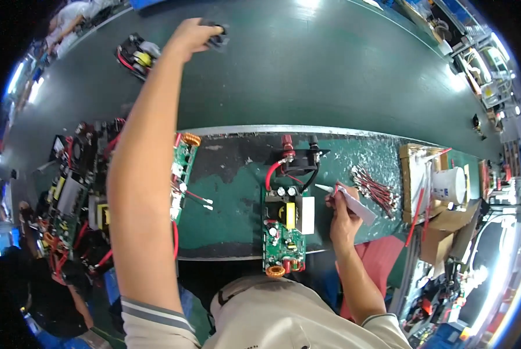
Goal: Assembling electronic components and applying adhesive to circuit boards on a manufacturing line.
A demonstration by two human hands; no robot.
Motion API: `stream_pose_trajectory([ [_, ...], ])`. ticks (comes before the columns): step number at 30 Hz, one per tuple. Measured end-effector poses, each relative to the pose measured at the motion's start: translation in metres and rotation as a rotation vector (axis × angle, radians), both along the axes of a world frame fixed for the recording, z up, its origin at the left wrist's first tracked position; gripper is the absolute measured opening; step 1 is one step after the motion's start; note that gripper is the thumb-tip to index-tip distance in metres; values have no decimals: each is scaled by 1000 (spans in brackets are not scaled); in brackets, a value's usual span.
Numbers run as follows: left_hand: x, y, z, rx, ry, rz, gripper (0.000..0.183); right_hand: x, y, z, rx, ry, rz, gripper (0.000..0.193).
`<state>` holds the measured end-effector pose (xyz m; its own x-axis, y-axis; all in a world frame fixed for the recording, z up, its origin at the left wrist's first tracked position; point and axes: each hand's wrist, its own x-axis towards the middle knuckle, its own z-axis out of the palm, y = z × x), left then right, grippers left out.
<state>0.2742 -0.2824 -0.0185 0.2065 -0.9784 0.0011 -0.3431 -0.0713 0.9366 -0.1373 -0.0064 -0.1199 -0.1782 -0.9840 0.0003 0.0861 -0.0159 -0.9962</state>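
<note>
At the far left, my left hand (pixel 188 39) stretches over the dark green belt (pixel 307 75), its fingers closed on a small black part (pixel 218 38), blurred and partly hidden. My right hand (pixel 342 218) grips a white glue tube (pixel 360 209), its pointed nozzle toward the green circuit board (pixel 283 247) in front of me. Yellow and white blocks and a copper coil sit on this board. Thick red and black leads join it to a black panel (pixel 298 164) with a red and a black terminal post. The nozzle tip is apart from the panel.
A black assembly (pixel 137 57) lies on the belt beside my left forearm. More boards (pixel 68 198) crowd the left. Thin red-brown wires (pixel 377 191) lie right of my right hand, before a wooden tray (pixel 411 174) and a white tub (pixel 448 185). A metal edge (pixel 307 129) separates bench and belt.
</note>
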Motion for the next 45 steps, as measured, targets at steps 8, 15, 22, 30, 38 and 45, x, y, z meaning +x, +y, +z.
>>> stream_pose_trajectory([
  [8,-188,-80,12,100,281,-283,28,1,4,1,-3,-21,19,22],
  [15,-312,-142,15,164,223,-593,22,9,3,8,27,76,-39,20],
  [22,-339,-160,-3,204,115,-739,23,4,4,1,-27,200,-18,14],
  [30,-255,-98,40,-9,-110,-591,49,4,3,1,-44,135,-21,15],
  [38,-133,-2,75,-320,1060,-212,20,-13,15,19,-104,-670,190,22],
  [45,-100,110,66,-262,1643,-55,23,122,44,96,-36,-896,1090,30],
])
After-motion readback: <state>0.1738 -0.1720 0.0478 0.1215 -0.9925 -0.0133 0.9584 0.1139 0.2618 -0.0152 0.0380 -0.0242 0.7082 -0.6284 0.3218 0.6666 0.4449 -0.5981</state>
